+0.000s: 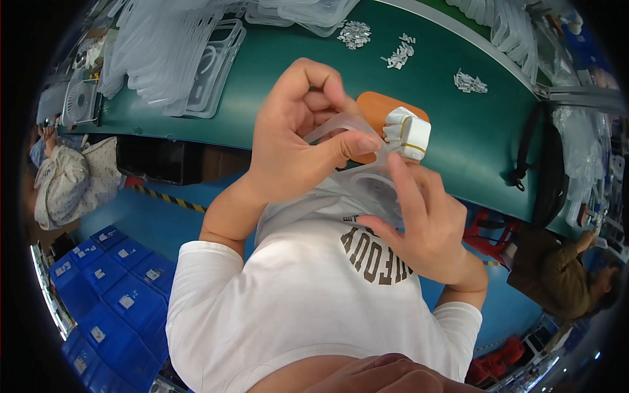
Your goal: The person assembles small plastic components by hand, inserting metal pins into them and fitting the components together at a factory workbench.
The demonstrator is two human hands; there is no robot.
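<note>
In front of my chest, my left hand [298, 134] grips a translucent plastic piece [370, 185] with a curved rim, thumb on the near side and fingers curled behind. My right hand [429, 226] is at the piece's right side, its index fingertip at the edge close to my left thumb. The right fingers are stretched, with the thumb apart; part of the piece shows between thumb and index finger. Just beyond, on the green table [282, 56], a white pleated bundle with a yellow band [409, 133] sits on an orange pad [379, 107].
Stacked translucent plastic frames [213, 78] occupy the table's left. Small shiny pieces lie in a round pile [354, 35], a loose pile [399, 54] and a right-hand pile [470, 82]. A black strapped bag [549, 167] hangs right. Blue bins [128, 298] stand lower left; other people sit at both sides.
</note>
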